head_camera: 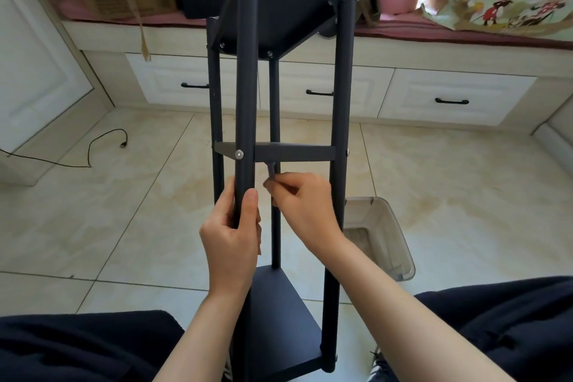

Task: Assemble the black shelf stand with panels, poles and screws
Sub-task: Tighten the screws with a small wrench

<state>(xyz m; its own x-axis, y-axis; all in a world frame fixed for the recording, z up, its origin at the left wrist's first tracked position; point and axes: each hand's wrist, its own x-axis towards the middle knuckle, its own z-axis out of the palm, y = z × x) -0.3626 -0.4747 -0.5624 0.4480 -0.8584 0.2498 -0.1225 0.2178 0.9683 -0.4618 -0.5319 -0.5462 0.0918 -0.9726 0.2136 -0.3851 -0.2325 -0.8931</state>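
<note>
Between the person's knees, over the tiled floor (pixel 130 226), the black shelf stand (pixel 294 153) lies tilted away from the camera, three panels already joined by poles. The left hand (pixel 231 237) wraps the near pole (pixel 245 102); the right hand (pixel 305 205) pinches a small hex key (pixel 270 171) just under the middle panel (pixel 294 153). The frame looks stiff and light but long and unwieldy, best gripped on a pole near a joint.

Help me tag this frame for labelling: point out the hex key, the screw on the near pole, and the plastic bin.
hex key (pixel 270 171), head view: its shaft below the middle panel.
screw (pixel 239 154), head view: its silver head.
plastic bin (pixel 391 226), head view: its right rim.
</note>
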